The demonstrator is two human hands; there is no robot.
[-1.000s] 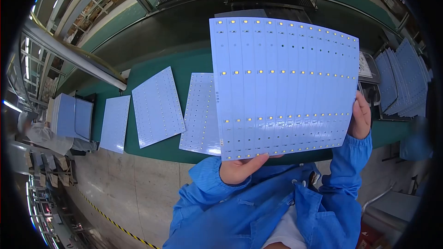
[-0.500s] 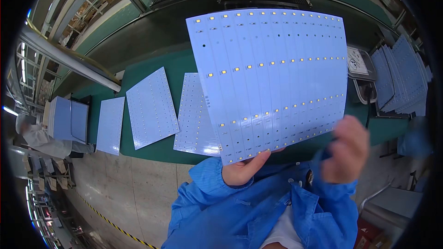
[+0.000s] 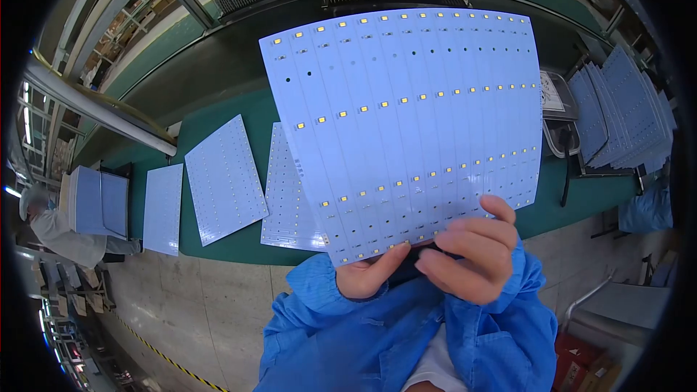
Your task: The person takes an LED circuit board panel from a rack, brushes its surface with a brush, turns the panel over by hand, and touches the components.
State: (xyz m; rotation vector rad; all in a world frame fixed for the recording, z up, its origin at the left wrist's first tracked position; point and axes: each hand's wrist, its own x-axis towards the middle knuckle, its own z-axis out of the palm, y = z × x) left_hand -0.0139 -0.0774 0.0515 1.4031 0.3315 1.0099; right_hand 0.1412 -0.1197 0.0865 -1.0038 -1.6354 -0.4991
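Observation:
A large white LED circuit board panel (image 3: 406, 131), dotted with rows of small yellow LEDs, is held up in front of me. My left hand (image 3: 369, 273) grips its lower left edge, thumb on the front face and the other fingers hidden behind. Near the bottom edge, right of the middle, my right hand (image 3: 475, 250) hovers in front of the panel with its fingers curved and apart, holding nothing. Behind the panel's left side, a similar board (image 3: 279, 210) lies partly covered on the green table (image 3: 218, 254).
Two more LED boards (image 3: 226, 181) lie on the table at left, beside a rack of boards (image 3: 98, 203). On the right stand several boards in another rack (image 3: 617, 112), next to a grey tray (image 3: 559, 138). Someone in pale clothing (image 3: 69, 229) is at far left.
My right hand has moved left and down, from beyond the panel's lower right corner to its bottom edge. The panel appears slightly further left and larger in view.

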